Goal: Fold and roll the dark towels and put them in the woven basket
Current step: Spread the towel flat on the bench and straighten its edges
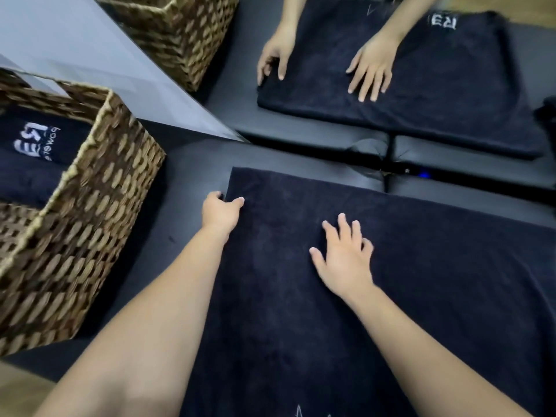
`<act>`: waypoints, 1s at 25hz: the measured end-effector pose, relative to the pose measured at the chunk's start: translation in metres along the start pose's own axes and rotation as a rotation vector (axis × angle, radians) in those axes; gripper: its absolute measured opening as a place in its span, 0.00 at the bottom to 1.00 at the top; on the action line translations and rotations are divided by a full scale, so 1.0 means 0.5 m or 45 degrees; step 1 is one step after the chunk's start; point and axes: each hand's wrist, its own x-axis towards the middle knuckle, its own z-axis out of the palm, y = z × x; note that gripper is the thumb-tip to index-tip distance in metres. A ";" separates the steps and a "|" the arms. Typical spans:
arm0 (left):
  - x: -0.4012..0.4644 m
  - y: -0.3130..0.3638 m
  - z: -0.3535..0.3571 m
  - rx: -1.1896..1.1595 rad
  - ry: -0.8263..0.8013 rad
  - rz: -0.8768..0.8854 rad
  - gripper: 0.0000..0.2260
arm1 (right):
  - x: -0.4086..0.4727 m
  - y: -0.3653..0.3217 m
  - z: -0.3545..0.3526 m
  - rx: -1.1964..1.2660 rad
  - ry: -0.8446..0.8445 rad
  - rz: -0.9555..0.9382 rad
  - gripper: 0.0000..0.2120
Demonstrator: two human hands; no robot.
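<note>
A dark navy towel [421, 296] lies spread flat on the dark table in front of me. My left hand [221, 210] grips the towel's far left edge, thumb on top and fingers curled round the hem. My right hand [343, 257] rests flat on the towel's middle with fingers spread. The woven basket [99, 206] stands to the left, close to my left forearm. Inside it lies a dark towel [33, 152] with white lettering.
A mirror [90, 49] stands behind the table and reflects the basket, the towel and both hands. A dark gap with a small blue light [424, 175] runs along the table's far edge. Wooden floor shows at the bottom left.
</note>
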 end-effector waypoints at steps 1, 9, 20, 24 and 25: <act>0.005 0.004 -0.004 -0.084 -0.032 -0.042 0.17 | -0.014 -0.013 0.002 0.010 -0.006 -0.046 0.31; -0.076 0.034 -0.014 -0.318 -0.425 0.188 0.11 | -0.050 -0.003 -0.032 0.616 -0.107 -0.072 0.22; -0.285 0.078 0.095 -0.019 -0.854 0.533 0.17 | -0.080 0.009 -0.165 1.777 -0.205 0.234 0.26; -0.297 0.071 0.111 0.022 -0.579 0.650 0.08 | -0.092 0.021 -0.161 1.829 -0.350 0.154 0.15; -0.297 0.074 0.111 -0.013 -0.501 0.665 0.07 | -0.093 0.022 -0.158 1.816 -0.374 0.124 0.16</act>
